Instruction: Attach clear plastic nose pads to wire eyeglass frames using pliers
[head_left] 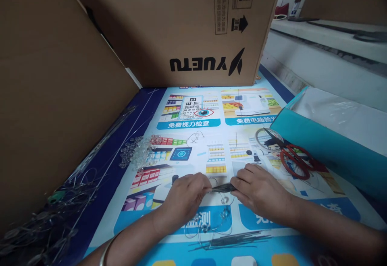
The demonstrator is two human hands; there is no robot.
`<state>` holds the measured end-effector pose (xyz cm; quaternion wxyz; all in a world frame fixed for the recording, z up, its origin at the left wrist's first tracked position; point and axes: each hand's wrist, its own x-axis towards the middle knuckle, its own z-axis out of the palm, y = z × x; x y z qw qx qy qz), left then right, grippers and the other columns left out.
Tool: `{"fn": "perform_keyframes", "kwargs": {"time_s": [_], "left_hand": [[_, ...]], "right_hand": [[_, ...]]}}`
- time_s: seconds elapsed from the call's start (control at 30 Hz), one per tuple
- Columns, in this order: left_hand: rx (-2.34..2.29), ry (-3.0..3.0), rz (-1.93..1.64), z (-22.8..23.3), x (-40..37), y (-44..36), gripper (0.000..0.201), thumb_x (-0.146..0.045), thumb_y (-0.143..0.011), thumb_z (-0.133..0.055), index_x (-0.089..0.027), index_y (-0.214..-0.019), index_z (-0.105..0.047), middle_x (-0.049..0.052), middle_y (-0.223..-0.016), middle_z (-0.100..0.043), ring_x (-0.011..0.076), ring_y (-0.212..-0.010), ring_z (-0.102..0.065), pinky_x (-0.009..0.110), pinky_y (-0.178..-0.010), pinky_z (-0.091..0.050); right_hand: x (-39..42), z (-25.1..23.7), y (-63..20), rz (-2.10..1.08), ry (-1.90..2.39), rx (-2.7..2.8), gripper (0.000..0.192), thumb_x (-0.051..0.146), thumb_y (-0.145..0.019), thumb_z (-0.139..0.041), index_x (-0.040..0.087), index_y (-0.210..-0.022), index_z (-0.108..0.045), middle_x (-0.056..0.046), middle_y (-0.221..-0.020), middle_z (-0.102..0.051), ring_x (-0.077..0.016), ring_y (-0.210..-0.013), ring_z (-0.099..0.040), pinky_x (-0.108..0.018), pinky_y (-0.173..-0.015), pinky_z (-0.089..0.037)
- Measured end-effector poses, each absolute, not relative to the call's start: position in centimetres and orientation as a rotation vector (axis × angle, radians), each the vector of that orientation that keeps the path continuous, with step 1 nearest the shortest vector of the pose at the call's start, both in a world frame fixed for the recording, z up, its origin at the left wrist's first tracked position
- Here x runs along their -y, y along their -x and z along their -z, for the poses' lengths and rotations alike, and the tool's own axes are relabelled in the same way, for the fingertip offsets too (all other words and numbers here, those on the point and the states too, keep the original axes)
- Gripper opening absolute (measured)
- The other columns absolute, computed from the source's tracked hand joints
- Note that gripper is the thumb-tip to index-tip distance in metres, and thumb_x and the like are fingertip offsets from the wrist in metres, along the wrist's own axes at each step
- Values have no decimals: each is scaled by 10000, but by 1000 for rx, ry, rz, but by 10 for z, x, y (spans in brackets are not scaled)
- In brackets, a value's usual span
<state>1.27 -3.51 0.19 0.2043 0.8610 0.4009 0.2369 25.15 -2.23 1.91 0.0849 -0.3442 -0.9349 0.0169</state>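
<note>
Down at the near edge of the desk (187, 137), which is covered by a printed poster, the left hand (184, 199) and the right hand (260, 189) meet over a thin dark bundle of wires (223, 188). Each hand's fingers are closed, pinching one end of the bundle just above the poster. Clear beads on thin wire (222, 213) hang and lie right below it. More dark wire pieces (236, 240) lie nearer the person. A heap of clear beads (136, 151) sits to the left, red scissors (294, 161) to the right, a cardboard box (181, 28) behind.
</note>
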Motion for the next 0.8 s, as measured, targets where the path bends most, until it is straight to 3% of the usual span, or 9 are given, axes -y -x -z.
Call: {"fn": "perform_keyframes", "kwargs": {"time_s": [0.57, 0.8], "left_hand": [[-1053, -2623, -717, 2, 38, -14, 89, -118, -869, -413, -172, -846, -480, 30, -777, -612, 164, -714, -574, 289, -632, -453], [-926, -2827, -679, -6, 38, -12, 162, -38, -825, -394, -164, -847, -493, 40, -810, -630, 157, -687, -572, 293, -611, -443]], "right_hand": [[24, -21, -251, -49, 1018, 2793, 154, 312, -857, -493, 185, -865, -578, -43, -789, -547, -186, -764, -429, -323, -708, -311], [23, -20, -251, -16, 1000, 2786, 164, 315, -856, -493, 181, -862, -588, -46, -776, -554, -185, -764, -441, -323, -708, -317]]}}
